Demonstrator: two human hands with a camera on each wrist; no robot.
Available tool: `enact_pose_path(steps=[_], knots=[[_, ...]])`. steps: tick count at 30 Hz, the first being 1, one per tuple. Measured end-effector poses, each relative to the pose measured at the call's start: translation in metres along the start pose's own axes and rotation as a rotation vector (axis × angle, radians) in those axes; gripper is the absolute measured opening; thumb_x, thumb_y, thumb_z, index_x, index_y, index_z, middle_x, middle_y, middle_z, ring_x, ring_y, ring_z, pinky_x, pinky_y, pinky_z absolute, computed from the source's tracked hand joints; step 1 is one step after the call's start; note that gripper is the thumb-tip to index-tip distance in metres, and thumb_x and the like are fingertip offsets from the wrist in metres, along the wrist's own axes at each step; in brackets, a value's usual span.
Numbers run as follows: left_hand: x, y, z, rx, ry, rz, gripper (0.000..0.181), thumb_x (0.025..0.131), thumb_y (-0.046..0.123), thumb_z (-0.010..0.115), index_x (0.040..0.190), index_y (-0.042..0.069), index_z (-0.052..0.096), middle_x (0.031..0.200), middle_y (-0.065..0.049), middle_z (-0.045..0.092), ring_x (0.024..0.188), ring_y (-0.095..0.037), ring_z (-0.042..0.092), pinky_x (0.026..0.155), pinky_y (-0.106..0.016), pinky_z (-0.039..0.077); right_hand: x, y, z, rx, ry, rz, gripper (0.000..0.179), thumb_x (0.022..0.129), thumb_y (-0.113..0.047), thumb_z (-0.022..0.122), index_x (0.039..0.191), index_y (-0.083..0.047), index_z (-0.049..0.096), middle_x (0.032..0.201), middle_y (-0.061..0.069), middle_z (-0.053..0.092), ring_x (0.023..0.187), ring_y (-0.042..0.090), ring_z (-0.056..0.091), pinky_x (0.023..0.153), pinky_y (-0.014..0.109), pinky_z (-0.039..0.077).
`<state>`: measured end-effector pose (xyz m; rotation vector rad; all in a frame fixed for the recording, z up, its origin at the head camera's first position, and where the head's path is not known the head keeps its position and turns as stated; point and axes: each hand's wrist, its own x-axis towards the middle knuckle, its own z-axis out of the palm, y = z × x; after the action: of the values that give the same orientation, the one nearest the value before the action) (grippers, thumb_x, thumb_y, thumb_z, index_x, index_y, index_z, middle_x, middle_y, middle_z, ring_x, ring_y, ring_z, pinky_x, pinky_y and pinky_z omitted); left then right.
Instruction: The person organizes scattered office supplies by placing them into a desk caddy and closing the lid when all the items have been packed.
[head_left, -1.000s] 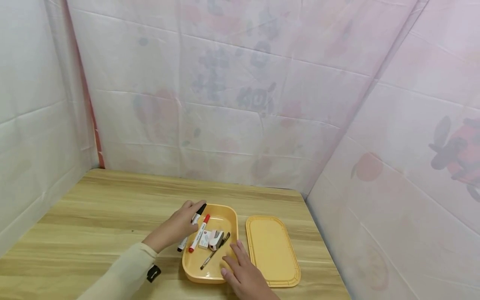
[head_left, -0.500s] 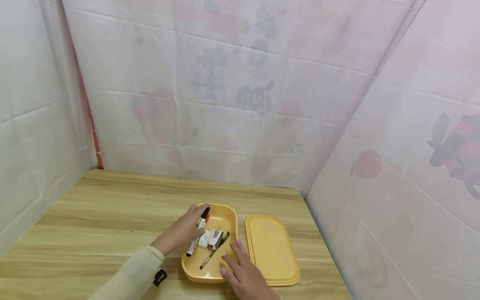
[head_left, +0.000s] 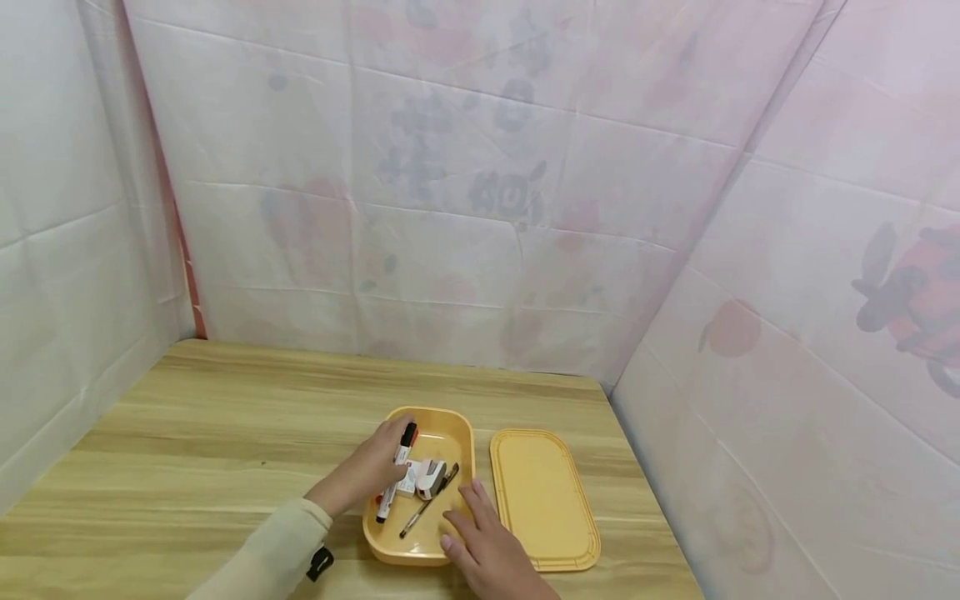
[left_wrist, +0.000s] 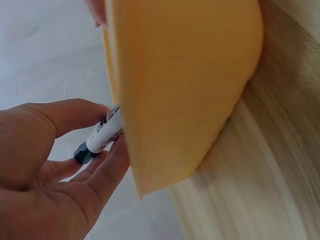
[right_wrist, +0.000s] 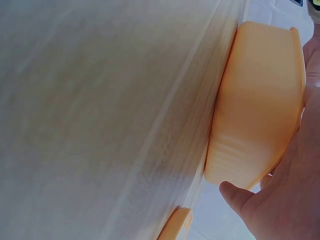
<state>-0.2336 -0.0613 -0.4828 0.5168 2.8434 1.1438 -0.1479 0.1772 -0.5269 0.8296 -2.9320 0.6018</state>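
My left hand (head_left: 365, 471) reaches over the left rim of a yellow plastic box (head_left: 444, 423) and pinches a black-capped white marker (head_left: 387, 502) between thumb and fingers. In the left wrist view the same marker (left_wrist: 106, 131) slants behind the box wall (left_wrist: 185, 90). Beneath it lies a red marker (head_left: 416, 437), mostly hidden. Beside them in the box are a small white carton (head_left: 406, 483), a white-and-grey mini stapler (head_left: 431, 479) and a thin black pen (head_left: 427, 503). My right hand (head_left: 491, 546) rests at the near right rim, fingers spread and slightly bent.
A flat yellow lid (head_left: 543, 500) lies just right of the box on the wood-grain table (head_left: 247, 425). Pale printed sheets (head_left: 450, 208) enclose the table at the back and both sides. A black strap (head_left: 320, 563) shows by the left sleeve.
My left hand has brought the black marker from the box's left rim rightward and down into the box, over the red marker. My right hand has stayed in place.
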Motion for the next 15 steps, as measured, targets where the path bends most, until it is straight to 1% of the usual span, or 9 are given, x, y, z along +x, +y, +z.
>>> enact_pose_path(steps=[6,9,15], knots=[[0.0,-0.0021,0.0037,0.019,0.001,-0.015,0.077,0.085,0.004,0.069,0.149,0.005,0.027,0.144,-0.019,0.039,0.13,-0.034,0.043,0.103,-0.049,0.04,-0.0004,-0.0005,-0.0004,0.008,-0.009,0.01,0.047,0.103,-0.045,0.032,0.132,-0.018,0.057,0.156,0.011,0.026,0.146,0.031,0.008,0.096,0.059,0.041],[-0.0001,-0.0028,0.0051,0.032,-0.001,-0.024,0.077,0.086,0.005,0.069,0.149,0.004,0.025,0.146,-0.02,0.037,0.132,-0.035,0.041,0.104,-0.05,0.038,-0.0005,-0.0004,-0.0006,0.011,-0.01,0.006,0.046,0.103,-0.044,0.032,0.132,-0.018,0.057,0.155,0.011,0.026,0.146,0.032,0.009,0.095,0.059,0.043],[-0.0003,-0.0026,0.0065,0.068,-0.011,-0.04,0.078,0.088,0.009,0.067,0.151,0.003,0.021,0.151,-0.021,0.031,0.134,-0.037,0.037,0.106,-0.051,0.034,0.0009,-0.001,-0.0019,0.013,-0.036,0.029,0.048,0.103,-0.046,0.03,0.133,-0.02,0.056,0.157,0.009,0.023,0.147,0.029,0.006,0.093,0.058,0.044]])
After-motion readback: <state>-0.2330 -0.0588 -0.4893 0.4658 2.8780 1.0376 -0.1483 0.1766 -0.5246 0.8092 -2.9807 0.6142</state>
